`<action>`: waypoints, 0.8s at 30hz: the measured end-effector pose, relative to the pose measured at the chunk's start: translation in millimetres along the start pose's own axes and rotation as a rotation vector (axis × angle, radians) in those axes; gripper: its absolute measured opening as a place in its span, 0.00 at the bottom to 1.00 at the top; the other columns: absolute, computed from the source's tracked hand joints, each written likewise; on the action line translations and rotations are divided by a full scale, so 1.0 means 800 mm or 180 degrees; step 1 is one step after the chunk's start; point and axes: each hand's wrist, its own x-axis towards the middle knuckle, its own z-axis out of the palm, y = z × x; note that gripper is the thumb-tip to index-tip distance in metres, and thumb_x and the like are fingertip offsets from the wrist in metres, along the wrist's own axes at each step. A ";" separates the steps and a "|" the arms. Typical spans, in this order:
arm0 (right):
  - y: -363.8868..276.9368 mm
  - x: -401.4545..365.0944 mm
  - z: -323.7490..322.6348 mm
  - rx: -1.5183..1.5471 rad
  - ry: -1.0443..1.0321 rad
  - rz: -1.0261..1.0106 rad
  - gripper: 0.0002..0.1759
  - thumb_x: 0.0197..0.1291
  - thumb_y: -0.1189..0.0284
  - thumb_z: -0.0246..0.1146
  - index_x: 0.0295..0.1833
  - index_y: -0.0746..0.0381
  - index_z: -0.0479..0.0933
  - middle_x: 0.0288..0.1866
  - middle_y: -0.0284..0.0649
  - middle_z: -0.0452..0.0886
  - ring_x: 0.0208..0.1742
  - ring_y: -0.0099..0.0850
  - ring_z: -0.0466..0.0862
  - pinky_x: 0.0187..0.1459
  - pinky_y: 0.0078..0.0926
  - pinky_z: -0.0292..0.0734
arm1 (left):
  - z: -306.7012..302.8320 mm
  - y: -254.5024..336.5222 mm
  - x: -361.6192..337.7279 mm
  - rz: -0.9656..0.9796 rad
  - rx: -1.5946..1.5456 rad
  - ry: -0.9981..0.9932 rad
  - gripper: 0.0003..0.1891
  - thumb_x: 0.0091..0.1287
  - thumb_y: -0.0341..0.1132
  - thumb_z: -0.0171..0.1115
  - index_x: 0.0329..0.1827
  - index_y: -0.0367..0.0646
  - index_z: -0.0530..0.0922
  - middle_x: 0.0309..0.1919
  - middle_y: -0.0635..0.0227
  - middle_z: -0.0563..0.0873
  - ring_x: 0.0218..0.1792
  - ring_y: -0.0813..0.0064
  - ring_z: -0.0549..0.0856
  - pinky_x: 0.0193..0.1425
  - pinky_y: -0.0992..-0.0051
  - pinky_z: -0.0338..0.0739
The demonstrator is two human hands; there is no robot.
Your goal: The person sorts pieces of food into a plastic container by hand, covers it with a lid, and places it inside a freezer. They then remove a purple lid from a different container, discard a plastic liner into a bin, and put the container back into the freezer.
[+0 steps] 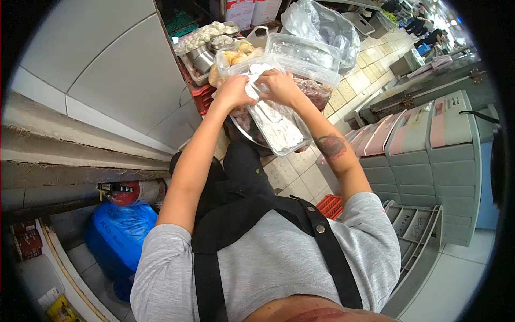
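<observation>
My left hand (pixel 236 91) and my right hand (pixel 279 87) are close together over a clear plastic tray (pixel 304 129). Both have their fingers closed on a soft white piece (pixel 252 86), whose exact nature I cannot make out. More white pieces (pixel 281 126) lie in the tray, which slants below my hands. Behind my hands stands a bag of yellow pieces (pixel 238 53). To the right of it is a clear empty-looking container (pixel 302 53), above a bag of dark reddish pieces (pixel 315 92).
Metal bowls (pixel 201 58) stand at the back left, near a red crate (pixel 202 98). A large clear bag (pixel 322 27) is behind. Grey bins (pixel 440 150) line the right side, and a blue bag (pixel 118 231) lies lower left. People (pixel 432 37) are far off at upper right.
</observation>
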 end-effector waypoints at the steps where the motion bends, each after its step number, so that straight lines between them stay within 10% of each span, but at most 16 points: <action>1: -0.001 -0.001 -0.001 -0.0044 0.0097 0.0009 0.22 0.46 0.61 0.71 0.50 0.48 0.80 0.50 0.29 0.80 0.60 0.31 0.74 0.52 0.63 0.67 | -0.001 0.001 0.003 -0.0020 0.0050 -0.0037 0.33 0.36 0.44 0.75 0.47 0.35 0.81 0.43 0.48 0.83 0.49 0.54 0.81 0.56 0.65 0.74; 14: 0.007 0.008 0.009 0.0757 0.0829 0.0354 0.14 0.49 0.65 0.63 0.43 0.53 0.82 0.36 0.38 0.84 0.43 0.40 0.82 0.43 0.48 0.73 | -0.030 0.013 0.087 0.0209 0.0581 -0.1409 0.29 0.32 0.52 0.75 0.25 0.31 0.82 0.24 0.51 0.85 0.28 0.58 0.85 0.35 0.64 0.80; 24: 0.004 0.005 0.015 0.0815 0.0908 0.0415 0.14 0.49 0.66 0.64 0.44 0.53 0.81 0.34 0.39 0.83 0.41 0.41 0.83 0.41 0.49 0.74 | -0.016 -0.020 0.020 0.0297 -0.0355 0.0247 0.30 0.40 0.45 0.76 0.43 0.32 0.80 0.40 0.49 0.85 0.45 0.56 0.84 0.52 0.66 0.76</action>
